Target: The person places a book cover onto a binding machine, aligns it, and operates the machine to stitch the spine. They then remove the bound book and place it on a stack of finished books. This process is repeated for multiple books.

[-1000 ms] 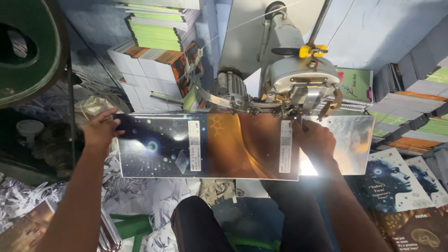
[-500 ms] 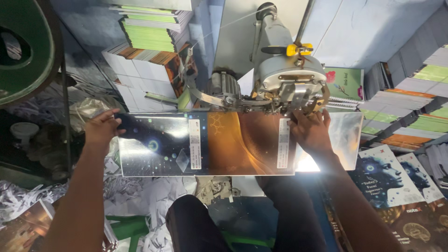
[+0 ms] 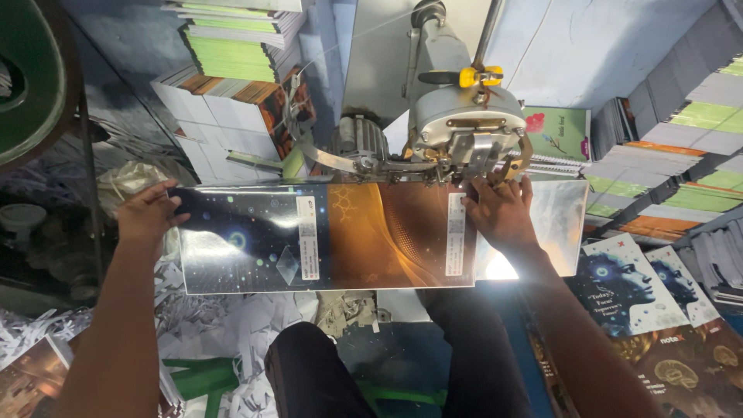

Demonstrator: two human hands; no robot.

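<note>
I hold a wide glossy printed cover sheet, dark blue on the left and orange-brown in the middle, flat under the head of a grey stitching machine. My left hand grips the sheet's left edge. My right hand presses down on its right part, fingers right below the machine's head. A metal guide arm runs along the sheet's far edge.
Stacks of notebooks rise at the back left and more stacks at the right. Printed covers lie at the lower right. Paper scraps litter the floor around my knees. A green round part sits at the upper left.
The view has drifted a little, with the machine head now slightly lower in frame. Both hands keep their hold on the sheet in about the same places.
</note>
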